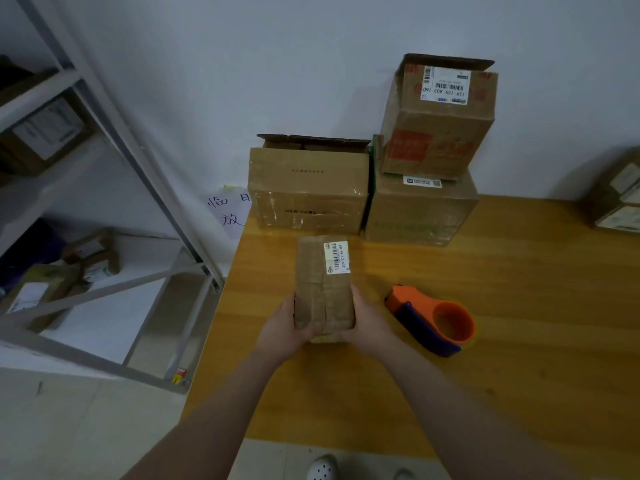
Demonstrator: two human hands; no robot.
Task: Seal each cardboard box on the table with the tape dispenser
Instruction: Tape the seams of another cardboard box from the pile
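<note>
Nearest, at the counter's (519,341) front edge, two bare forearms reached forward over the wooden top, and below that edge a white perforated shoe (321,468) showed on the pale floor. Both hands met on the small cardboard box (323,285), which lay lengthwise near the counter's left side: the left hand (282,329) had its grip closed on the box's near left corner, and the right hand (367,320) had its grip closed on the near right corner, fingers wrapped under the near end. Glossy tape ran along the box's top seam, and a white barcode label (336,256) sat at its far right corner. Just right of that box, clear of the right hand, the tape dispenser (433,318) lay on its side on the counter, orange with a dark blue band. Beyond the small box, against the white wall, stood a wide carton (308,188) with its top flaps raised. Touching its right side was a closed carton (420,211), and on that sat a tilted upper carton (440,119) with a loose flap and a white shipping label. Far right of the small box, more cartons (616,199) crossed the frame edge. Left of the counter, a grey metal shelf (104,140) held parcels, and a handwritten paper note (228,209) hung on the wall.
</note>
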